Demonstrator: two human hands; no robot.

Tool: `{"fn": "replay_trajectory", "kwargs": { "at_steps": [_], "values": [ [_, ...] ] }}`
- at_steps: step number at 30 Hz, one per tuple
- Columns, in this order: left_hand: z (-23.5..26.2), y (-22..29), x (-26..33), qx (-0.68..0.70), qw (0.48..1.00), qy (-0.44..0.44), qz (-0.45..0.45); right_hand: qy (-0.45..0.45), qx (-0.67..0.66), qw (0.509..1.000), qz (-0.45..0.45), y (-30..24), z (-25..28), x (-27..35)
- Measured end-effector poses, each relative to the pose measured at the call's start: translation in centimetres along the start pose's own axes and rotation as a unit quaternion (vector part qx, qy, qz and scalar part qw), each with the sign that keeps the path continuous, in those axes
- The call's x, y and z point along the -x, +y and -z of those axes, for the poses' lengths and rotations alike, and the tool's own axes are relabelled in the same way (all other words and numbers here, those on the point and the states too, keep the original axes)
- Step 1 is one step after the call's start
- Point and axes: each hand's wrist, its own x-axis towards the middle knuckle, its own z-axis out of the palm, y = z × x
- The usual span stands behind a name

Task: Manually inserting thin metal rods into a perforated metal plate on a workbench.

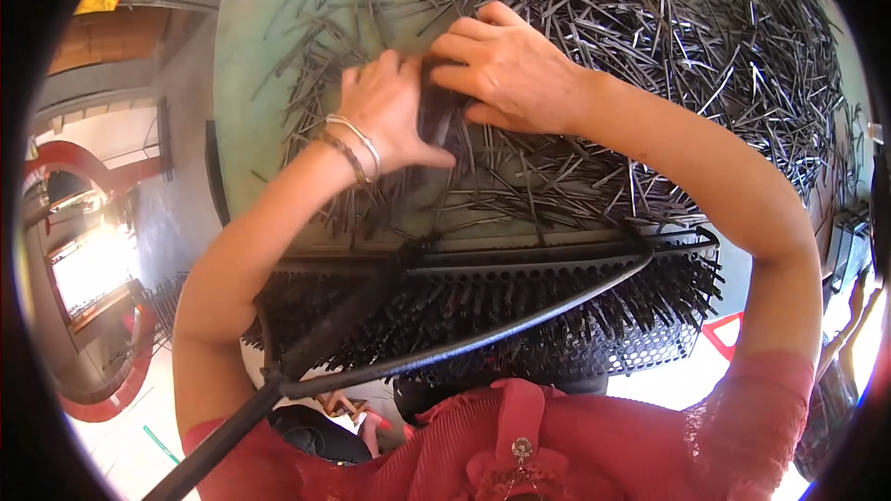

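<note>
Nearest us: red ribbed garment (520,445), then a black perforated rack (520,315) packed with upright dark pins. Beyond it, on the green tabletop (251,83), our left hand (385,107) and right hand (506,65) close together on a small bundle of pins (436,111), fingers curled, gripping it between them; its long axis runs roughly away from us. Loose thin metal pins (668,65), dull and straight, heap mostly to the right.

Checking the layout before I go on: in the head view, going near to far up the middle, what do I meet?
Red top → black perforated rack filled with rods → left hand and right hand gripping a dark bundle of rods → loose pile of thin dark rods on the green table.
</note>
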Motion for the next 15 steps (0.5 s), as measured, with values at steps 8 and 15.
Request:
{"fn": "replay_trajectory", "kwargs": {
  "at_steps": [8, 15],
  "values": [
    [-0.7, -3.9, -1.0, 0.023, 0.997, 0.065, -0.033, 0.079, -0.063, 0.995, -0.026, 2.6, 2.9, -0.5],
    [-0.1, -0.9, -2.4, -0.015, 0.999, 0.035, 0.002, 0.161, -0.085, 0.930, -0.319, -0.2, 10.4, 12.3]
  ]
}}
